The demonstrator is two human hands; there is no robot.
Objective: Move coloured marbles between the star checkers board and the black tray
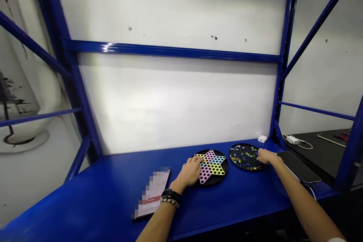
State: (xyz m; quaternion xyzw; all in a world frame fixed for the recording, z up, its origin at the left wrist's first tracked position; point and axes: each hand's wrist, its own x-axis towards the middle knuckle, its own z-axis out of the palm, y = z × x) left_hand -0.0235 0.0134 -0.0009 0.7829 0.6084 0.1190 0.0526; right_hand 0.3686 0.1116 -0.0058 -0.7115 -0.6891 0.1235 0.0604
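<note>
My left hand (191,169), with a dark watch and a bead bracelet at its wrist, rests on the left side of a Chinese checkers board (206,166). Its fingers are stretched out over the star's holes. The star has pink, yellow and blue points and sits on a round black base. To the right, a round black tray (242,155) carries many glass marbles (252,167), mostly around its rim. At that tray's right edge my right hand (266,156) has its fingers pinched together and pointing down. Whatever lies between those fingertips is hidden.
A tablet (154,193) with a lit screen lies left of the board. Beyond my right hand is a dark phone (299,166) with a cable. A small white box (262,138) stands at the back. Blue metal posts and bars frame the blue shelf (113,196).
</note>
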